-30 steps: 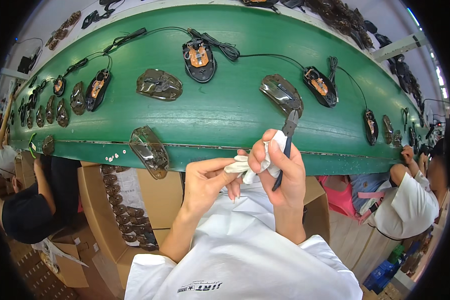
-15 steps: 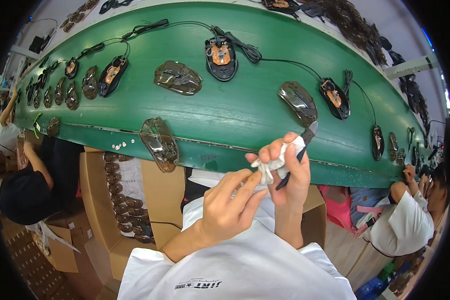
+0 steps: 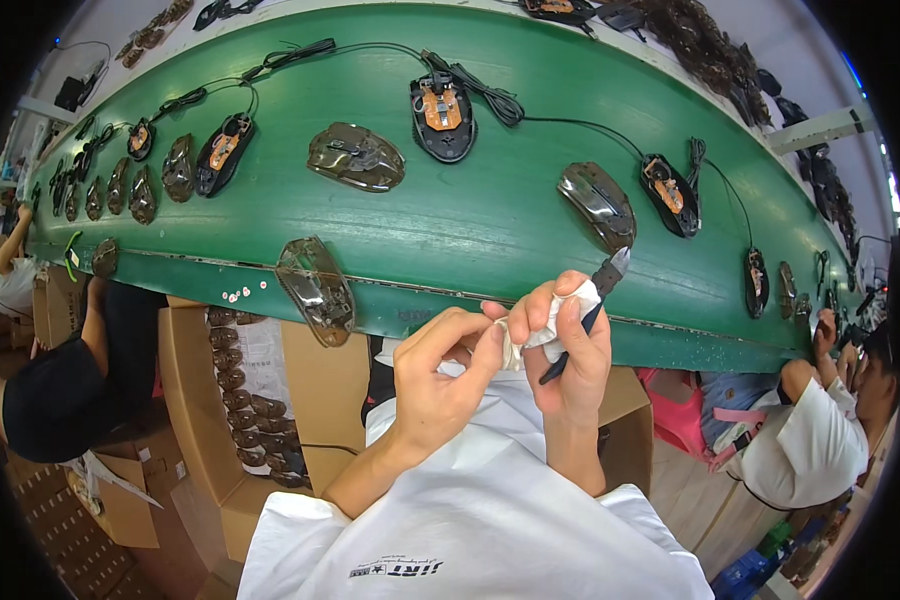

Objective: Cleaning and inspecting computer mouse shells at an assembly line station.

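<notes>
My right hand (image 3: 575,365) is closed round dark-handled side cutters (image 3: 610,272), whose metal jaws point up and right. A crumpled white cloth (image 3: 582,296) is bunched in the same hand against the tool; it could be tissue. Close by on the left, my left hand (image 3: 440,375) pinches the cloth's loose end between thumb and fingers. Nearest to the hands lie two smoky see-through mouse shells, one on the bench's front edge (image 3: 316,290) and one farther back at right (image 3: 597,205).
The green bench (image 3: 470,230) carries another shell (image 3: 356,157) and several opened mice with orange circuit boards, such as one at the back (image 3: 441,112), cables trailing. Below left, a cardboard box (image 3: 195,400) holds several shells. People sit at both sides.
Both hands have shifted slightly left, and the left hand's fingers have curled in more on the cloth. The cutters have moved a little left too, their jaws now showing more clearly.
</notes>
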A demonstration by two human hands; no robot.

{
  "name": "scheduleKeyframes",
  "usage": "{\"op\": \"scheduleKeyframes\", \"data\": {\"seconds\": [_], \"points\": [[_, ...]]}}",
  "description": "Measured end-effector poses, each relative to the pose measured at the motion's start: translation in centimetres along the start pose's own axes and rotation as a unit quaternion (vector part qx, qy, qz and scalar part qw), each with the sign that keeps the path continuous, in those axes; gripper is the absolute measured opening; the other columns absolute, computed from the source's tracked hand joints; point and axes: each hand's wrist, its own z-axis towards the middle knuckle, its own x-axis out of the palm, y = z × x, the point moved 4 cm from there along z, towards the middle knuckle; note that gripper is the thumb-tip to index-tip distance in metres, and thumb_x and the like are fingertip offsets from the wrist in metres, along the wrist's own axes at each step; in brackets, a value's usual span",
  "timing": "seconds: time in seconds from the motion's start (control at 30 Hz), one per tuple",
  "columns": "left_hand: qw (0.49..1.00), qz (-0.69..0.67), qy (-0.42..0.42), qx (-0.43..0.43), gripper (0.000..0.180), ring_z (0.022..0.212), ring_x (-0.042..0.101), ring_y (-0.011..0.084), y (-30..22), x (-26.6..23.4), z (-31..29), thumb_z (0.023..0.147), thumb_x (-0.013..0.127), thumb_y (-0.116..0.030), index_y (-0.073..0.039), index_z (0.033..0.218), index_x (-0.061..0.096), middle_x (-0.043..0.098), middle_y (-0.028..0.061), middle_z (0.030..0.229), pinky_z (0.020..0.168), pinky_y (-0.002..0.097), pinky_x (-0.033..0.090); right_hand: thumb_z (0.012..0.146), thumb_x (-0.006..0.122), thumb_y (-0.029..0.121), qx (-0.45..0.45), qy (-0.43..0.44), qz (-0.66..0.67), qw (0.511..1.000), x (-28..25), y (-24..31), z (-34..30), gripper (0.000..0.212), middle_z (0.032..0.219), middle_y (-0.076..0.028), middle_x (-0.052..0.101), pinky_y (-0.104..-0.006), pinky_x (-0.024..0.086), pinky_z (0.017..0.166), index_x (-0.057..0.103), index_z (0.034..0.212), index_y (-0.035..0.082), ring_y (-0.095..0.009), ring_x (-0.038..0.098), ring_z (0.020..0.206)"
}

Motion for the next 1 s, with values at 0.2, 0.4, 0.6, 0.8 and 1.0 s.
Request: {"op": "scheduleKeyframes", "data": {"seconds": [0.2,0.4,0.6,0.8,1.0], "points": [[0.920,0.219,-0.054,0.321,0.012,0.059,0.052,0.0142,-1.6,0.3,-0.6,0.076,0.069,0.008,0.002,0.086,0.066,0.065,0.0094,0.085,0.050,0.0238,0.043,0.102,0.053,0.019,-0.040,-0.039,-0.008,0.998,0.4,-0.6,0.3,0.014,0.084,-0.008,0.061,-0.0506,0.053,0.092,0.052,0.114,0.012,-0.023,0.063,0.083],[0.872,0.325,-0.066,0.360,0.016,0.058,0.051,0.0163,-1.2,0.9,-1.3,0.071,0.071,0.009,0.002,0.085,0.065,0.064,0.0103,0.087,0.050,0.0253,0.042,0.103,0.051,0.019,-0.053,-0.058,0.033,0.996,0.4,-0.6,0.4,0.013,0.085,-0.007,0.059,-0.0456,0.054,0.083,0.052,0.114,0.012,-0.020,0.060,0.080],[0.896,0.295,-0.038,0.328,0.019,0.058,0.051,0.0168,-0.7,0.9,-1.5,0.070,0.072,0.007,0.001,0.087,0.066,0.064,0.0101,0.087,0.050,0.0256,0.043,0.104,0.049,0.018,-0.040,-0.058,0.126,0.989,0.4,-0.4,0.9,0.014,0.082,-0.006,0.055,-0.0335,0.046,0.061,0.052,0.115,0.011,-0.014,0.051,0.068],[0.870,0.347,-0.175,0.303,0.009,0.056,0.046,0.0168,-2.3,-6.4,-1.0,0.080,0.072,-0.002,-0.002,0.085,0.065,0.060,0.0058,0.081,0.050,0.0286,0.039,0.102,0.049,0.015,-0.012,-0.075,0.006,0.997,-1.2,1.3,0.7,0.015,0.078,-0.007,0.054,-0.0294,0.040,0.056,0.052,0.114,0.006,-0.013,0.047,0.061],[0.806,0.480,-0.313,0.149,0.032,0.056,0.048,0.0193,-2.3,-13.3,1.1,0.087,0.072,-0.014,0.001,0.110,0.056,0.056,0.0070,0.079,0.052,0.0323,0.042,0.099,0.052,0.012,0.059,-0.106,-0.097,0.988,-0.2,0.3,0.7,0.018,0.079,-0.006,0.052,-0.0268,0.040,0.058,0.053,0.115,0.004,-0.012,0.046,0.064]]}}
